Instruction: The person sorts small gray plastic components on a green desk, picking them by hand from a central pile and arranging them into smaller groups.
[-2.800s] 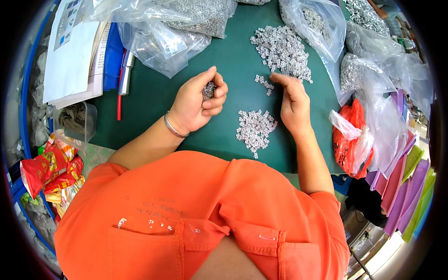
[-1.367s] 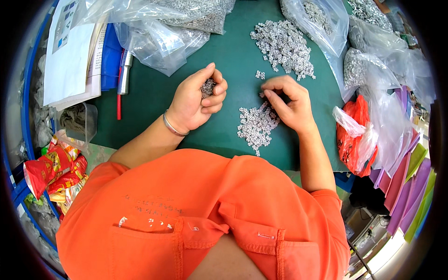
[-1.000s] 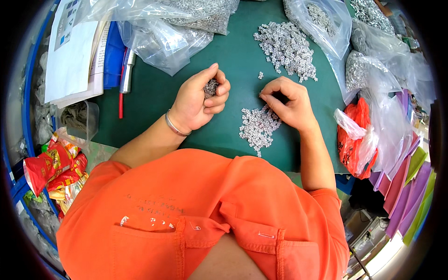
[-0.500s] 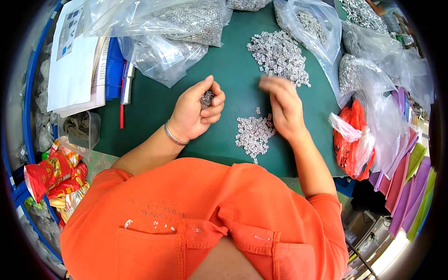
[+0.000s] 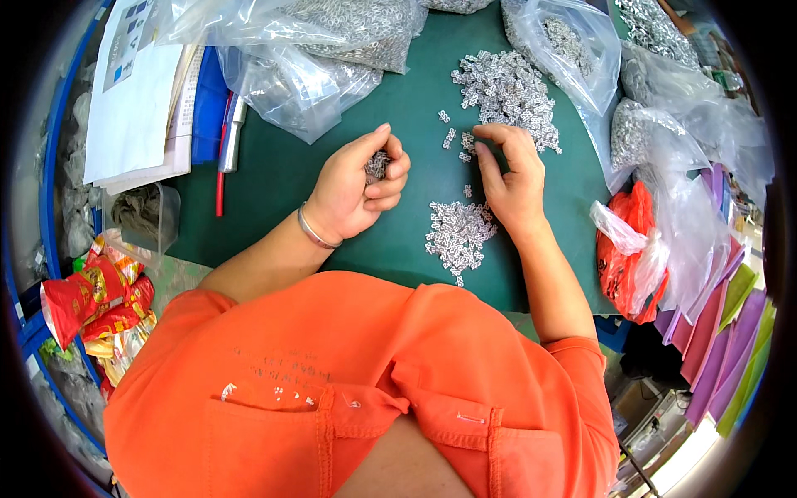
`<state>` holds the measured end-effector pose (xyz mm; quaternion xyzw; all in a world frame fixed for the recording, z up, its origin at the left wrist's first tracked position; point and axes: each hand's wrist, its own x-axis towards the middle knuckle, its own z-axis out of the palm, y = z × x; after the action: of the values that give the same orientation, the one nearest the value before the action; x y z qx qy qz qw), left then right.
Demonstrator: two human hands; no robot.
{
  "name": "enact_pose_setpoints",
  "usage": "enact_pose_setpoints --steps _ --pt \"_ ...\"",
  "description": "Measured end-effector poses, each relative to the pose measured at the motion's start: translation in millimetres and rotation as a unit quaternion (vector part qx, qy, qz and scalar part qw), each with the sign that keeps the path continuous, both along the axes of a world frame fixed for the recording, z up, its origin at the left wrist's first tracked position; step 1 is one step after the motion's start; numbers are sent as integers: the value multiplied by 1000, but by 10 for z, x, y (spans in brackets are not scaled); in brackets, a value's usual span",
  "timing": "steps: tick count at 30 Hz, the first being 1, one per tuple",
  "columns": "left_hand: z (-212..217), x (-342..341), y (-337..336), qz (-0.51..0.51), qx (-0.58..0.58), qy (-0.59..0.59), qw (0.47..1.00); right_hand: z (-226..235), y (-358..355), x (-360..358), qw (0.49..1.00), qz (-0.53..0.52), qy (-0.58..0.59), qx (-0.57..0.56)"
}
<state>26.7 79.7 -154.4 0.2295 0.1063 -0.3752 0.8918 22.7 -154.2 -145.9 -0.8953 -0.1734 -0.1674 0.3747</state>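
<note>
— Two heaps of small silver metal parts lie on the green mat (image 5: 274,178): the near pile (image 5: 458,234) just beside the right wrist, the far pile (image 5: 508,87) beyond the fingertips.

— What changed?

— Half a second ago the right hand (image 5: 513,178) hovered flat over the near pile; now it pinches at loose pieces (image 5: 455,137) by the far one. Sorting seems to continue.

— And the left hand (image 5: 355,189)?

— Curled, cupping a handful of parts (image 5: 377,165). Farther off, several clear bags (image 5: 309,51); I can't count them exactly.
</note>
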Motion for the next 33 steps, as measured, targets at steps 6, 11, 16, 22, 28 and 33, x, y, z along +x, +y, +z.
enact_pose_setpoints --steps 6,11,16,22,28,33 --pt "5 4 4 -4 5 1 1000 33 183 128 990 94 -56 -89" --pt "1 8 -1 -12 -2 -3 1000 17 137 166 997 -12 32 68" --pt "67 -5 -35 -10 46 26 999 237 271 134 963 -9 80 259" --pt "67 8 14 -35 22 25 999 199 176 213 995 -30 81 59" --pt "23 13 2 -23 4 16 1000 -4 119 224 999 27 23 9" --pt "9 12 -1 -17 -1 13 1000 -43 169 381 999 28 -15 -4"
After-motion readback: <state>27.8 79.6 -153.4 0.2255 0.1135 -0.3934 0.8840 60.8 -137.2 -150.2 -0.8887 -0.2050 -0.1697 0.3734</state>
